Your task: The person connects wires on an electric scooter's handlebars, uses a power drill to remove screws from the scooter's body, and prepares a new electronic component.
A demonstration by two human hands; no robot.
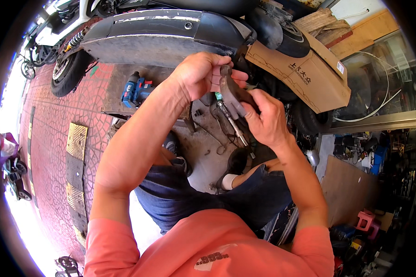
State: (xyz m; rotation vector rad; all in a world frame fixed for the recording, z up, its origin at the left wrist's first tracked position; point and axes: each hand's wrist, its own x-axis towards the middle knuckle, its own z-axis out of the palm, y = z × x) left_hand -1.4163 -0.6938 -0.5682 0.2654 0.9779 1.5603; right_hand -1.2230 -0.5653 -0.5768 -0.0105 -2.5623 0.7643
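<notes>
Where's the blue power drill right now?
In the head view the blue power drill lies on the ground on the person's left, just below the dark scooter body and left of the left hand.

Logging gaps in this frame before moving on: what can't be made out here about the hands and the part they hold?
- Head view: the dark metal part is largely wrapped by the left hand and right hand, so its full shape is hidden.
- The screwdriver tip is lost against dark clutter.
- The scooter is cut off by the top edge.
- The blue drill is too small for detail.
</notes>
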